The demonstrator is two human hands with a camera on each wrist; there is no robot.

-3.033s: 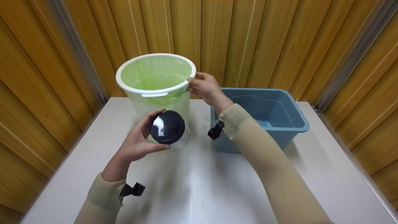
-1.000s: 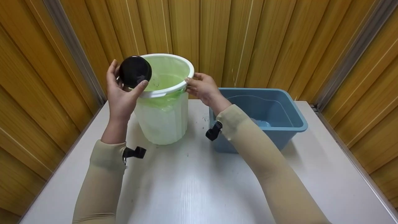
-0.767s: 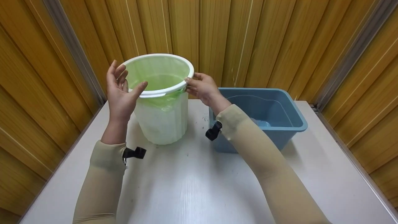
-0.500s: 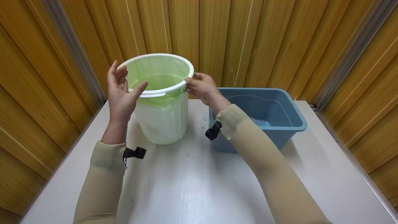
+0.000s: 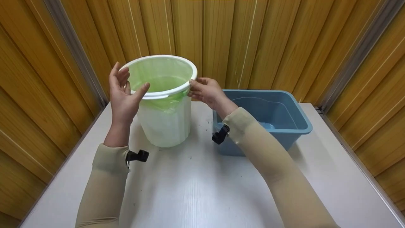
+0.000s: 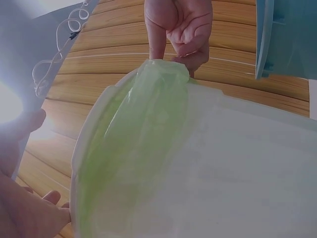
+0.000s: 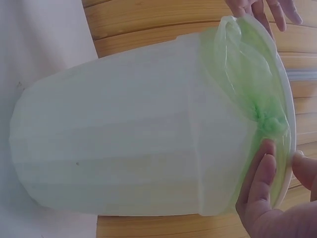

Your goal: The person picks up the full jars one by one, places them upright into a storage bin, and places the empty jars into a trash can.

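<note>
Grip: right hand (image 5: 207, 91) pinches white plastic bin's (image 5: 164, 117) right rim; left hand (image 5: 123, 91), fingers relaxed, touches left rim.

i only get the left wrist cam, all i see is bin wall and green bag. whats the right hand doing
Observer: The right hand pinches the white rim of the bin, on the side nearest the blue tub.
Operator: and the left, is it holding anything
Observer: No. The left hand is open beside the opposite rim, thumb touching it.
Operator: bag tied?
Observer: The right wrist view shows the green bag knotted under the rim, by the right fingers.
</note>
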